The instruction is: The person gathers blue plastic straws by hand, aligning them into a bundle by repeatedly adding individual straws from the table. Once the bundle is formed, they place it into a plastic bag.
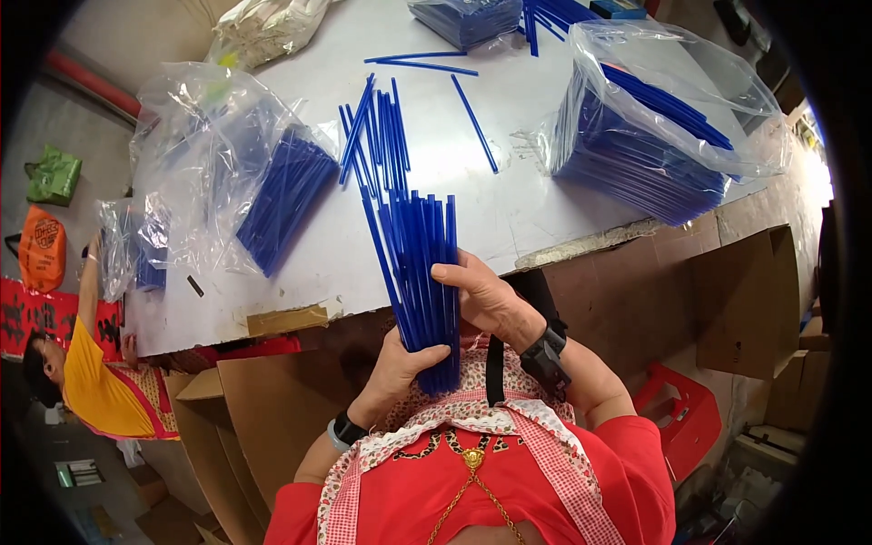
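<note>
A bundle of blue plastic tubes (422, 263) stands out in front of my body, over the table's near edge. My left hand (400, 361) wraps round its lower end, thumb across the front. Higher up, my right hand (486, 289) grips the bundle from the right side, its thumb pressed on the tubes. The upper ends are uneven, and one tube at the left leans away from the others. Just beyond the bundle, several loose blue tubes (389, 132) lie on the white table (490, 213). A single tube (474, 123) rests apart to their right.
Clear bags of blue tubes stand at the right (636, 145) and left (286, 200), another bag (468, 20) at the back. Cardboard boxes (282, 409) and a red plastic stool (677, 418) flank me below the table. A person in yellow (113, 395) reaches onto the table's left end.
</note>
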